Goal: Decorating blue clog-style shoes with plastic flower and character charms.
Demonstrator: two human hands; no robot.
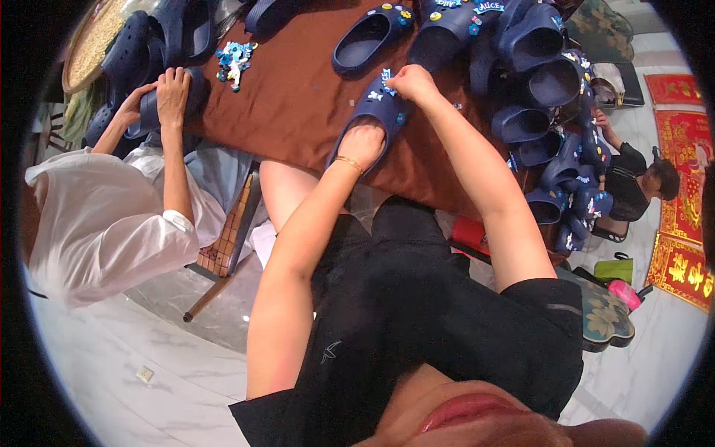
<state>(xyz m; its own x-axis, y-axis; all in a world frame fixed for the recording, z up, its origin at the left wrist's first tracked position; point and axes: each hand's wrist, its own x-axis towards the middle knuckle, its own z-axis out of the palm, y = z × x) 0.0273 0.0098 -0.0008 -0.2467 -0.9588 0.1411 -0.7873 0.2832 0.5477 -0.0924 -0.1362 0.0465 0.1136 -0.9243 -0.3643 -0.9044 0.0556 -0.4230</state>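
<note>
A: Where's the shoe being worked on?

B: The navy foam clog with small coloured charms on its upper (376,112) lies on the brown cloth-covered table (298,97), near its front edge. The left hand (363,145) is pushed inside the clog's opening, so its fingers are hidden and I cannot tell how they sit. The right hand (413,80) is closed in a pinch on the top of the toe end, beside a charm.

A: How would you do that well?

B: I'd judge the inside hand should brace the upper from below while the pinching fingers press straight down, so the foam doesn't buckle.

A: And around it?

B: A second navy clog (369,37) lies just beyond, and a heap of decorated navy clogs (551,89) crowds the table's right side. A loose cluster of blue and white charms (234,61) sits to the left. There another person in a white shirt (97,223) holds a clog in both hands.
</note>
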